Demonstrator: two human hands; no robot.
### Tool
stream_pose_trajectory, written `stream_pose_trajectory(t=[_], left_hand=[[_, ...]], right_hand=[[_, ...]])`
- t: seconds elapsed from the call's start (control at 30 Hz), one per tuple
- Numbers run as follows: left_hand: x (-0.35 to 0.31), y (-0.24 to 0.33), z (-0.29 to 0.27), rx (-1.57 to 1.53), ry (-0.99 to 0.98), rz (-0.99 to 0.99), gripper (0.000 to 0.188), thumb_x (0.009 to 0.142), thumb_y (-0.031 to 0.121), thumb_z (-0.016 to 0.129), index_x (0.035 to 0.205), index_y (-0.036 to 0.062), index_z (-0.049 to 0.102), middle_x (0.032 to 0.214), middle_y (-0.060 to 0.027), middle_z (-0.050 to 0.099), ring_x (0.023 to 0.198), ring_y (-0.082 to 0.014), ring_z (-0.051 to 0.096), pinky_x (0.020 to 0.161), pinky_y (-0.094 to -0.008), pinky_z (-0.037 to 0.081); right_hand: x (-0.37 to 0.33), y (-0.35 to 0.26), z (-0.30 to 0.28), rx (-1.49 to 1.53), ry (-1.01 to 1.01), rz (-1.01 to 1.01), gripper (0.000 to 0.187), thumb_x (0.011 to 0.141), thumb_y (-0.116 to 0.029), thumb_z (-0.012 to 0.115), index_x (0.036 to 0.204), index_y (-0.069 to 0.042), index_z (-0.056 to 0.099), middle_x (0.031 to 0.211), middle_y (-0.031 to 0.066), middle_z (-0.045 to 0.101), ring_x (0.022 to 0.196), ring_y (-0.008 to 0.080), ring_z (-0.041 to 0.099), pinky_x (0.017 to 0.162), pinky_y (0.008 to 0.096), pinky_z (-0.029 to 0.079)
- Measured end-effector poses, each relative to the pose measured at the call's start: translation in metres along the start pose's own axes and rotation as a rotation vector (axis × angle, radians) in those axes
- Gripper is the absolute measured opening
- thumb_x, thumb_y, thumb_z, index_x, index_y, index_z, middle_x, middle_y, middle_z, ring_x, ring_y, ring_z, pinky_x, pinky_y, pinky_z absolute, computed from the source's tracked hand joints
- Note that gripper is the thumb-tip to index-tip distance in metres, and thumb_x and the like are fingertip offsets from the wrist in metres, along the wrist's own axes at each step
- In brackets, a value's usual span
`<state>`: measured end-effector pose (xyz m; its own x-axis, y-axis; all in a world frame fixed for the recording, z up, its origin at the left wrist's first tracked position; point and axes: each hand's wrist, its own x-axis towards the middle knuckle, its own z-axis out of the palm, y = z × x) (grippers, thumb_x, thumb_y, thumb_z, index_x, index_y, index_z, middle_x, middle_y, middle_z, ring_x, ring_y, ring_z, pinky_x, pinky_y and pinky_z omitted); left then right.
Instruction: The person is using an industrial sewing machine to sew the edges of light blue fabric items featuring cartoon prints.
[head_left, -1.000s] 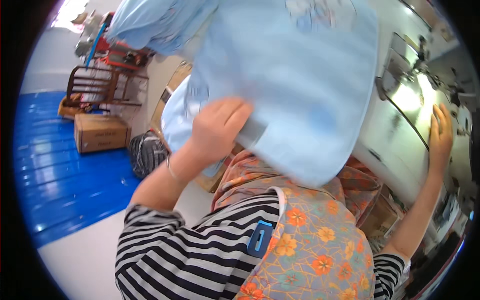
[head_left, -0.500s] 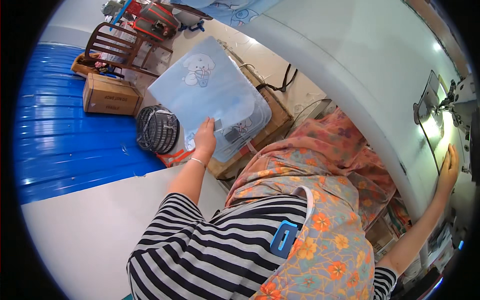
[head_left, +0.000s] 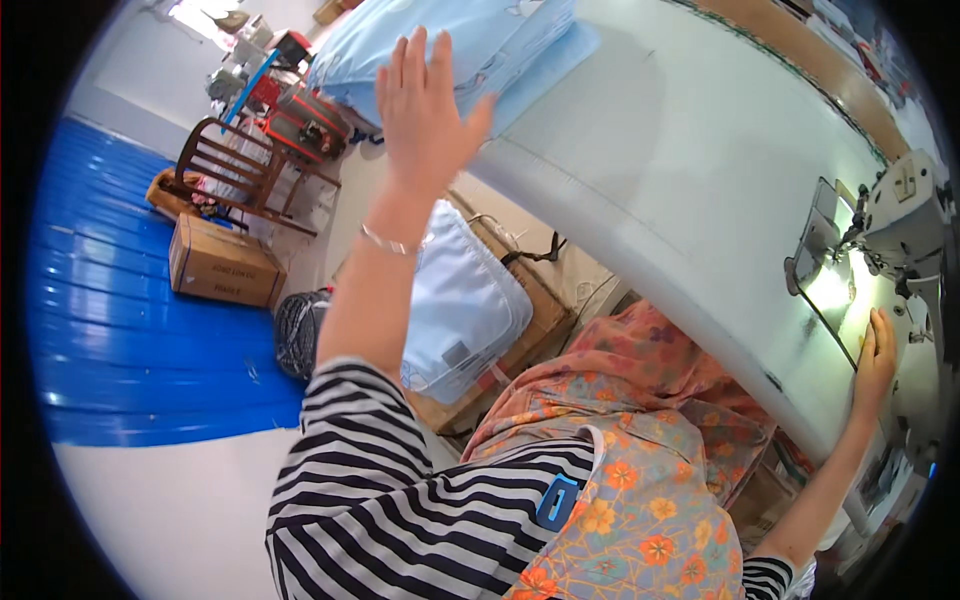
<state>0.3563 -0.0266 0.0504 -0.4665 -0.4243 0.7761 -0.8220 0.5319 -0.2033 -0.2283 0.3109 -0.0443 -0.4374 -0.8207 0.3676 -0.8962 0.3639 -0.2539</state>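
My left hand (head_left: 428, 115) is raised with its fingers spread, holding nothing. Behind it, at the far end of the white table (head_left: 690, 120), lies a stack of light blue cloth pieces (head_left: 510, 45); whether the hand touches it I cannot tell. Below my left forearm, a pile of light blue fabric panels (head_left: 465, 300) with rounded corners rests on a cardboard box (head_left: 545, 315). My right hand (head_left: 877, 352) lies with fingers stretched out on the tabletop, beside the lit needle area of a sewing machine (head_left: 905, 205). Nothing shows in its fingers.
A wooden chair (head_left: 235, 165), a closed carton (head_left: 222, 262) and a dark basket (head_left: 298, 335) stand on the left, by blue corrugated sheeting (head_left: 170, 370). A floral apron (head_left: 640, 480) covers my lap, close under the table's curved edge.
My left hand has let go of the light blue panel and moved up and away toward the stack on the table. The panel now lies on the pile. My right hand stays by the machine.
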Motion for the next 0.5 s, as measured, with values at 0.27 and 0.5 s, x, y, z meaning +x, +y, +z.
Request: stream_pose_trajectory(t=[0.27,0.5], left_hand=[[0.068,-0.052,0.056,0.25,-0.46,-0.101,0.024,0.096,0.023,0.052,0.104,0.0034,0.064,0.092,-0.0201,0.069,0.085,-0.0386,0.069,0.071,-0.0477,0.056],[0.099,-0.121,0.038,0.457,0.094,0.312,0.031,0.104,0.017,0.046,0.125,0.0046,0.065,0.119,-0.0146,0.068,0.104,-0.0315,0.066,0.092,-0.0389,0.052]], right_hand=[[-0.017,-0.03,-0.015,0.11,0.047,0.015,0.032,0.091,-0.005,0.054,0.121,-0.002,0.064,0.132,0.0143,0.06,0.125,0.0302,0.054,0.109,0.0387,0.039],[-0.062,-0.089,-0.052,0.138,0.327,-0.147,0.021,0.087,0.003,0.062,0.104,-0.004,0.071,0.116,0.0112,0.069,0.106,0.0288,0.065,0.091,0.0365,0.051]])
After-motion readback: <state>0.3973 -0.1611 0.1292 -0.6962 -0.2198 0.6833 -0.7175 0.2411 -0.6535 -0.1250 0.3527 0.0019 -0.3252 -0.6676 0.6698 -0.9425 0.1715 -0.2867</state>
